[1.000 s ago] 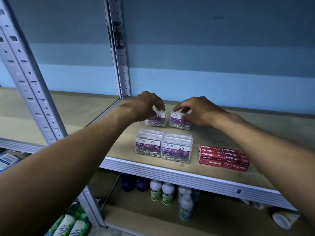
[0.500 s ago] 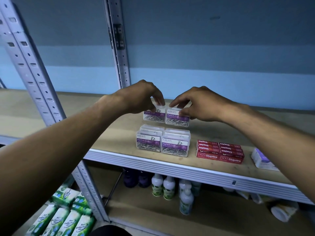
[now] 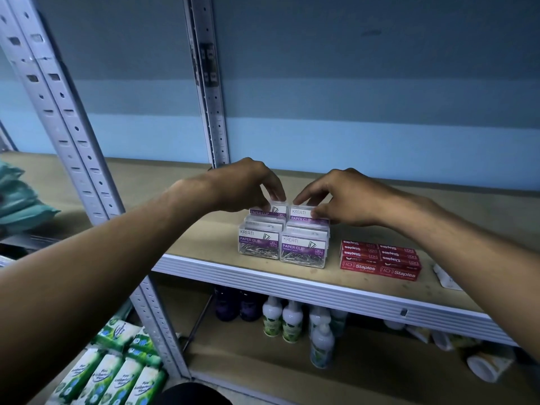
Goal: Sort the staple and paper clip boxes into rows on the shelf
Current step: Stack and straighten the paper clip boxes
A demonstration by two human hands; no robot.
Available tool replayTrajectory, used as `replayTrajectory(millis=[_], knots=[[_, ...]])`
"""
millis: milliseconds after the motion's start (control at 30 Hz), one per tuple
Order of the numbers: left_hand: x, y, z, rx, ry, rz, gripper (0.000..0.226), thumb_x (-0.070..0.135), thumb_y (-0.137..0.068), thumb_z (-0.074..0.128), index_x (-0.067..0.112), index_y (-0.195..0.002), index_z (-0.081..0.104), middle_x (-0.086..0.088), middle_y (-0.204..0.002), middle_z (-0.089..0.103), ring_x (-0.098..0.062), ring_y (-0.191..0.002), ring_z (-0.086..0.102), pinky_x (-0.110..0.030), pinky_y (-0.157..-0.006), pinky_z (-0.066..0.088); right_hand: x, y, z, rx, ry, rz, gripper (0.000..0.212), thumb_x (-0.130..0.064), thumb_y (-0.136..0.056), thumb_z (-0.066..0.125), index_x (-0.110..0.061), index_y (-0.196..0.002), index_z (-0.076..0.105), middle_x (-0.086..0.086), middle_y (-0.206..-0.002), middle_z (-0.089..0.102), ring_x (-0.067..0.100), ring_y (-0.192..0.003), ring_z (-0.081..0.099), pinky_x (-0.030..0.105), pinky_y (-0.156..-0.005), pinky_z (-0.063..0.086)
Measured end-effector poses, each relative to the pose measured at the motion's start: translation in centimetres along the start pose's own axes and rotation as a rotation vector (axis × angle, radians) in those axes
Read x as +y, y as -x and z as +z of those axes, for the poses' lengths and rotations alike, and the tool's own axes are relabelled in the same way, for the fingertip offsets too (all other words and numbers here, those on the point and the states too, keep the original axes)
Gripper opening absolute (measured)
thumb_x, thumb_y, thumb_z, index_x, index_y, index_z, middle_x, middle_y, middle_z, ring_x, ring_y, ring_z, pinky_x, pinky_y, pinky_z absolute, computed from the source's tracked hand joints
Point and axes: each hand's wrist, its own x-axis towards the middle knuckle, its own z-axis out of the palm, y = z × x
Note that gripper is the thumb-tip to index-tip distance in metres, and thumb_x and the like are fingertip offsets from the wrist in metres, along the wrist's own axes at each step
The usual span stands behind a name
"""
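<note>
Two clear paper clip boxes with purple labels, one on the left and one on the right, stand side by side near the front edge of the wooden shelf. Right behind them sit two more. My left hand pinches the top of the rear left paper clip box. My right hand pinches the rear right paper clip box. The rear pair touches the back of the front pair. Several red staple boxes lie packed in a block to the right.
A grey perforated upright stands at the left front, and another upright at the back. A white packet lies past the staples, partly hidden by my right forearm. Bottles and green wipe packs fill the lower shelf.
Both hands have drawn the rear pair of paper clip boxes forward, from a gap behind the front pair to right against it. The view has shifted slightly.
</note>
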Motion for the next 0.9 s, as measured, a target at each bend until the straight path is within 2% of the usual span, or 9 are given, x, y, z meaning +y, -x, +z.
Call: replayTrajectory(millis=[67,133,300,433,500,567,667,733,900], knots=[[-0.6,-0.1,0.3,-0.019,0.009,-0.022,0.032,0.012,-0.085,0.073,0.034,-0.108,0.072,0.017,-0.108,0.071,-0.01,-0.088,0.071,-0.039,-0.083,0.058,0.1,0.0,0.3,-0.004,-0.008,0.001,0.032,-0.018,-0.09,0.071,-0.038,-0.115,0.074,-0.012,-0.111,0.072,0.002,-0.098,0.062,0.022,-0.083,0.043],[-1.1,-0.1,0.5,-0.039,0.008,-0.035,0.032,0.016,-0.084,0.074,0.04,-0.105,0.072,0.021,-0.106,0.071,-0.008,-0.086,0.072,-0.041,-0.082,0.059,0.2,0.1,0.6,-0.011,-0.021,-0.005,0.029,-0.017,-0.091,0.069,-0.035,-0.113,0.075,-0.013,-0.11,0.073,0.003,-0.102,0.064,0.021,-0.086,0.047],[-1.2,0.1,0.4,-0.107,0.071,-0.048,0.031,0.012,-0.09,0.066,0.037,-0.106,0.073,0.017,-0.108,0.071,-0.01,-0.091,0.072,-0.04,-0.081,0.06,0.6,-0.1,1.0,-0.033,-0.037,-0.009,0.027,-0.017,-0.094,0.065,-0.035,-0.112,0.074,-0.012,-0.11,0.074,0.003,-0.104,0.066,0.024,-0.096,0.049],[-0.1,0.5,-0.5,-0.13,0.038,-0.005,0.029,0.025,-0.096,0.054,0.039,-0.118,0.067,0.022,-0.115,0.066,-0.005,-0.105,0.065,-0.035,-0.097,0.052,0.1,0.3,0.3,-0.1,-0.015,0.007,0.03,-0.039,-0.099,0.057,-0.038,-0.129,0.063,-0.011,-0.128,0.065,0.006,-0.117,0.058,0.023,-0.095,0.04],[0.6,0.9,-1.1,-0.209,0.031,-0.031,0.036,0.032,-0.095,0.054,0.037,-0.131,0.058,0.02,-0.129,0.06,-0.003,-0.116,0.059,-0.034,-0.106,0.044,-0.2,0.8,-0.1,-0.175,-0.031,0.034,0.054,-0.06,-0.091,0.059,-0.04,-0.141,0.051,-0.014,-0.136,0.06,0.007,-0.118,0.056,0.027,-0.099,0.04],[1.2,1.1,-1.5,-0.307,0.018,-0.072,0.054,0.044,-0.089,0.062,0.037,-0.141,0.046,0.02,-0.142,0.051,-0.004,-0.127,0.05,-0.031,-0.109,0.038,-0.5,1.1,-0.1,-0.245,0.0,0.048,0.086,-0.074,-0.076,0.065,-0.039,-0.149,0.038,-0.014,-0.142,0.055,0.009,-0.12,0.055,0.031,-0.105,0.041],[1.3,1.1,-1.4,-0.419,-0.059,-0.136,0.092,0.063,-0.069,0.075,0.037,-0.147,0.035,0.022,-0.15,0.039,-0.006,-0.136,0.04,-0.027,-0.109,0.032,-0.8,1.2,0.2,-0.284,0.079,0.059,0.111,-0.074,-0.063,0.076,-0.035,-0.154,0.028,-0.011,-0.151,0.046,0.013,-0.13,0.05,0.029,-0.106,0.038],[0.9,1.0,-1.0,-0.425,-0.095,-0.142,0.101,0.068,-0.059,0.079,0.037,-0.146,0.037,0.021,-0.148,0.041,-0.006,-0.134,0.042,-0.031,-0.112,0.033,-1.0,1.2,0.6,-0.271,0.127,0.059,0.11,-0.069,-0.062,0.081,-0.032,-0.153,0.032,-0.009,-0.15,0.047,0.015,-0.131,0.05,0.027,-0.105,0.038],[0.3,0.8,-0.4,-0.339,-0.09,-0.085,0.083,0.062,-0.058,0.083,0.038,-0.132,0.054,0.023,-0.128,0.059,-0.005,-0.112,0.058,-0.027,-0.1,0.045,-1.0,0.7,0.9,-0.233,0.163,0.06,0.091,-0.068,-0.06,0.083,-0.031,-0.137,0.053,-0.011,-0.128,0.063,0.013,-0.11,0.06,0.035,-0.1,0.049]])
